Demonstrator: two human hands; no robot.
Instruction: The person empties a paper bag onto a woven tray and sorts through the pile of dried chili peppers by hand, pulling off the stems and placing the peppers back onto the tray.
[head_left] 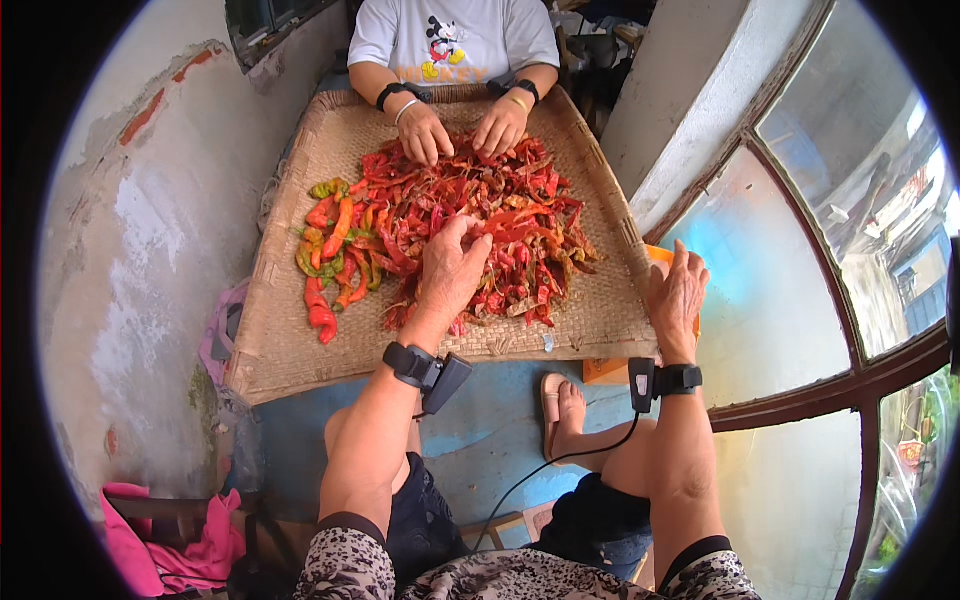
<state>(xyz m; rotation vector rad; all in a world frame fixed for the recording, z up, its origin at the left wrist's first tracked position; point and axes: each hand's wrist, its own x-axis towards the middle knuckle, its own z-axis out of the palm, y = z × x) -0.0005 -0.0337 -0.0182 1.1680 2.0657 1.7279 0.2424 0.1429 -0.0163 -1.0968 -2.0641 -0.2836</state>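
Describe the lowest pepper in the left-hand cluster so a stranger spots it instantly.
Find the woven tray. At its left, beside the shrivelled heap, lies a cluster of plumper peppers. The lowest pepper is red and, of that cluster, sits nearest the tray's near edge.

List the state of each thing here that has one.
Left hand: fingers bent at dried peppers; grip unclear.
Right hand: open, by the orange container.
Dried peppers: shrivelled, heaped.
Plumper peppers: red to green.
Woven tray: partly covered.
Co-worker's hands: fingers down on peppers.
Wall: plaster peeling.
Pink fabric: crumpled.
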